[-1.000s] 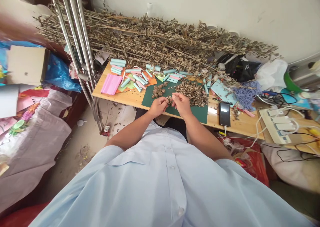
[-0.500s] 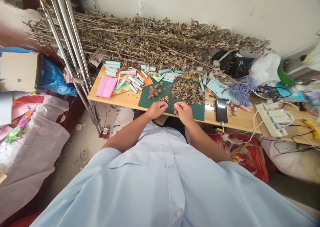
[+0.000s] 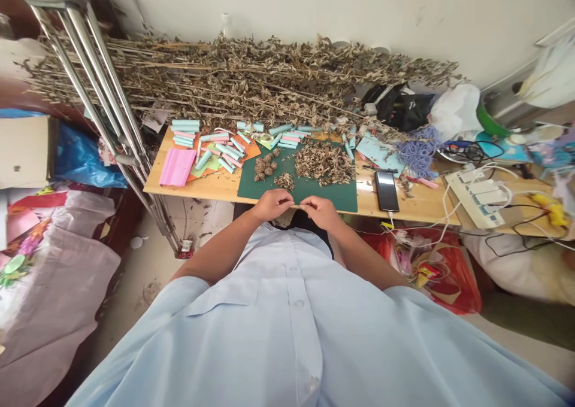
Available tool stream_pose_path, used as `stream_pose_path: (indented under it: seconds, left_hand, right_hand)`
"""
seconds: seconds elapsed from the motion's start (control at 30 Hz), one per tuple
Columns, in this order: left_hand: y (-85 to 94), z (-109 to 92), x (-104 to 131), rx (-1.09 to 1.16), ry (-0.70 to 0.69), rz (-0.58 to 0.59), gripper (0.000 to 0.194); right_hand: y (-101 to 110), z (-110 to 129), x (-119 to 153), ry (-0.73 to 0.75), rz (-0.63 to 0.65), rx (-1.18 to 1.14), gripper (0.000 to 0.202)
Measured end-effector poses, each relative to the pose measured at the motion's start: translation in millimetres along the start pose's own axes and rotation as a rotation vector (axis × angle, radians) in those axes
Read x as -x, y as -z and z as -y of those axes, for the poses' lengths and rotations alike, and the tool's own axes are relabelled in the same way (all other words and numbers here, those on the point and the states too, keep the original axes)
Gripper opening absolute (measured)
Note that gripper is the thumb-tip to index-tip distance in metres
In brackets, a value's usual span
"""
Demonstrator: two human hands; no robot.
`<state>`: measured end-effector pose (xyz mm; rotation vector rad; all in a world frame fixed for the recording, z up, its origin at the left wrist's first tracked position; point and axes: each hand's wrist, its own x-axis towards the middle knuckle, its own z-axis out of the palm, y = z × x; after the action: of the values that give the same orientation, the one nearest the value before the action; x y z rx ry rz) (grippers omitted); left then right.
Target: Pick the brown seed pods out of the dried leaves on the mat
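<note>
My left hand (image 3: pixel 274 204) is closed in a pinch at the front edge of the green cutting mat (image 3: pixel 309 202). Close beside it, my right hand (image 3: pixel 320 209) pinches too, fingertips turned toward the left ones. Whatever lies between the fingertips is too small to make out. Just beyond my left hand sits a small heap of dried leaf bits (image 3: pixel 284 182). Behind that is a cluster of round brown balls (image 3: pixel 266 166). A larger pile of crumbled dried leaves (image 3: pixel 324 163) covers the mat's right part.
Long dried plant stalks (image 3: pixel 233 78) lie along the wall. Rolled paper tubes (image 3: pixel 229 151) and a pink paper stack (image 3: pixel 178 167) are at left. To the right are a phone (image 3: pixel 387 191), purple yarn (image 3: pixel 418 152) and a power strip (image 3: pixel 476 197). Metal crutches (image 3: pixel 96 90) lean at left.
Both hands have come closer together and lower, to the mat's front edge. The small leaf heap now shows fully. The whole view has shifted slightly.
</note>
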<state>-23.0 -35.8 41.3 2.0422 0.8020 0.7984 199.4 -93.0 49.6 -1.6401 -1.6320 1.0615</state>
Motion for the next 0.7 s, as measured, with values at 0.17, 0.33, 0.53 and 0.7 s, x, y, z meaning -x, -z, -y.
stream_pose_path:
  seconds: [0.17, 0.33, 0.53, 0.7]
  left_hand:
    - [-3.1, 7.8, 0.2, -0.009, -0.045, 0.030, 0.023]
    - [-4.6, 11.6, 0.6, 0.040, -0.012, 0.001, 0.024]
    - [-4.4, 6.7, 0.1, 0.017, -0.006, -0.039, 0.020]
    - [-4.9, 6.1, 1.1, 0.028, 0.023, -0.051, 0.021]
  right_hand:
    - [16.7, -9.9, -25.3, 0.059, -0.299, 0.068, 0.023]
    - [17.5, -1.8, -54.9, 0.209, -0.253, 0.184, 0.029]
    - [9.3, 15.9, -87.2, 0.254, -0.136, 0.473, 0.041]
    - [8.7, 21.4, -96.8, 0.186, -0.111, 0.691, 0.044]
